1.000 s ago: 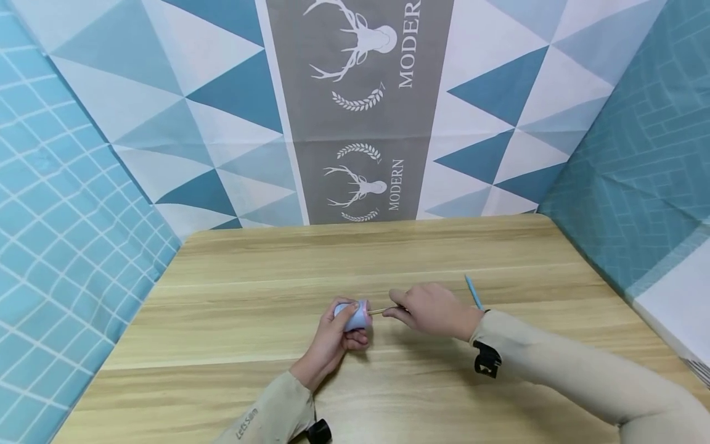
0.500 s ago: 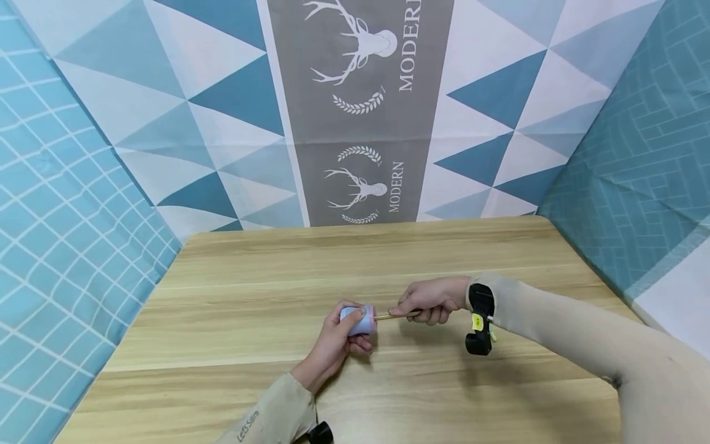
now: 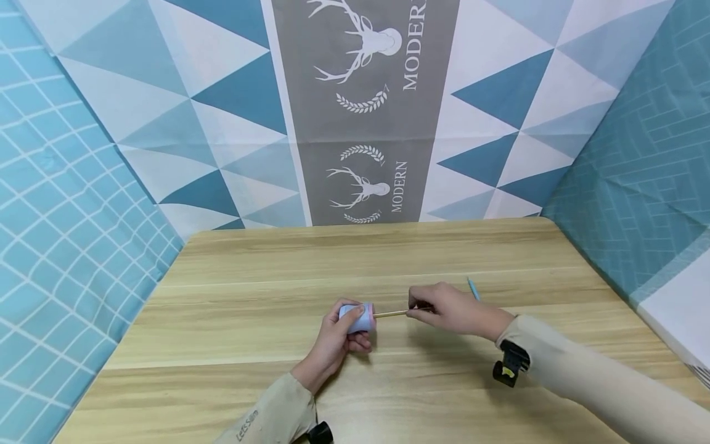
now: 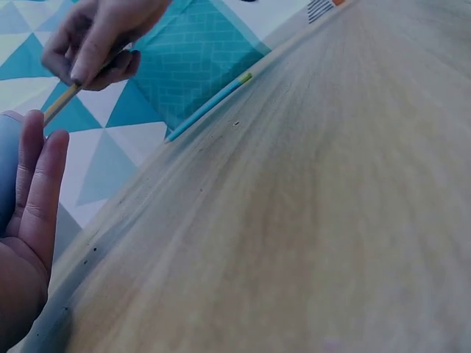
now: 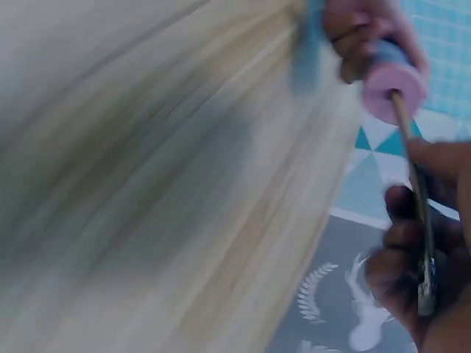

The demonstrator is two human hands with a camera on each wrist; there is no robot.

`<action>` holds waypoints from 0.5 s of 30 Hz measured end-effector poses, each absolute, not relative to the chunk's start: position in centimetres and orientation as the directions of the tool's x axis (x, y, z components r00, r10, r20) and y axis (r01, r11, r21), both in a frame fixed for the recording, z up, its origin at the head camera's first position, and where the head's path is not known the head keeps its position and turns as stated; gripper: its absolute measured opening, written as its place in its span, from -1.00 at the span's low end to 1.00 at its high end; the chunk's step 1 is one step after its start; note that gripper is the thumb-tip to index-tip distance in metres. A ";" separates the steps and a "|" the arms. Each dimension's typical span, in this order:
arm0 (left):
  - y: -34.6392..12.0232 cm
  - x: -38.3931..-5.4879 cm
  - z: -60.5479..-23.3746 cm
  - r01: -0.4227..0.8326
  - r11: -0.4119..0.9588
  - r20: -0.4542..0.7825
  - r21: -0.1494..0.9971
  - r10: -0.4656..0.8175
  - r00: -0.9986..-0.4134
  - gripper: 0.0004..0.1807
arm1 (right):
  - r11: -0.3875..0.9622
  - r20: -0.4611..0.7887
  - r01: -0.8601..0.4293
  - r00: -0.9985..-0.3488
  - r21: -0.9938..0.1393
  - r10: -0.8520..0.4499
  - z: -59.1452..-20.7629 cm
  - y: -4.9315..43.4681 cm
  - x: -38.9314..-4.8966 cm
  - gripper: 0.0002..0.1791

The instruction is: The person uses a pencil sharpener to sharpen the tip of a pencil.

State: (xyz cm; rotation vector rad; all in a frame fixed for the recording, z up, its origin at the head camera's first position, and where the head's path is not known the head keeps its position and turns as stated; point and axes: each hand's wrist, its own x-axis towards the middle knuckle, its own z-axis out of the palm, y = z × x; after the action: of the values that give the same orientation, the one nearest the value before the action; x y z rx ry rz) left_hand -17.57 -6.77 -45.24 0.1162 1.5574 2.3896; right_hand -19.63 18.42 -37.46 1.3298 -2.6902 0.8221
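In the head view, my left hand [image 3: 331, 345] grips a light blue, cup-shaped pencil sharpener [image 3: 354, 318] with a pink end, lying on its side near the middle of the table. From a hole in the pink end [image 5: 394, 92] sticks a gold-coloured pencil [image 3: 391, 313]; its inner tip is hidden inside. My right hand [image 3: 456, 309] pinches the pencil between thumb and fingers, to the right of the sharpener. Close up in the right wrist view, the pencil's silvery end [image 5: 427, 287] lies under my curled fingers. The left wrist view shows only part of the sharpener.
A blue pencil [image 4: 210, 107] with a yellowish end lies on the wooden table [image 3: 233, 296], behind my right wrist. Patterned cloth walls [image 3: 233, 123] stand at the back and both sides. A white surface [image 3: 679, 308] borders the table on the right.
My right hand rolls over and then back round the pencil, and sits slightly further right than before. The left hand and the sharpener stay nearly still.
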 end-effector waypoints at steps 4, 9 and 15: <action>-6.7 -17.6 -45.2 -0.209 -0.393 -0.110 0.895 0.260 -0.959 -0.88 | 0.454 0.517 -0.880 -0.328 0.135 -0.790 -38.8 18.3 -19.8 -0.73; -6.7 -17.7 -45.2 -0.230 -0.406 -0.134 0.884 0.252 -0.958 -0.88 | 0.443 0.591 -0.775 -0.113 0.450 -0.799 -39.8 17.6 -20.4 -0.56; -6.6 -17.5 -45.3 -0.241 -0.405 -0.139 0.882 0.266 -0.954 -0.90 | 0.483 0.619 -0.780 -0.161 0.397 -0.769 -40.5 16.9 -21.0 -0.52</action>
State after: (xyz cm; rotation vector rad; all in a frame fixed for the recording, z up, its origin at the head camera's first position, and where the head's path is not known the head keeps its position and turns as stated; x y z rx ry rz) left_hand -17.50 -6.58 -45.30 0.0338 1.5051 2.4058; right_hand -21.02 16.90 -40.45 1.2853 -1.9257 0.0182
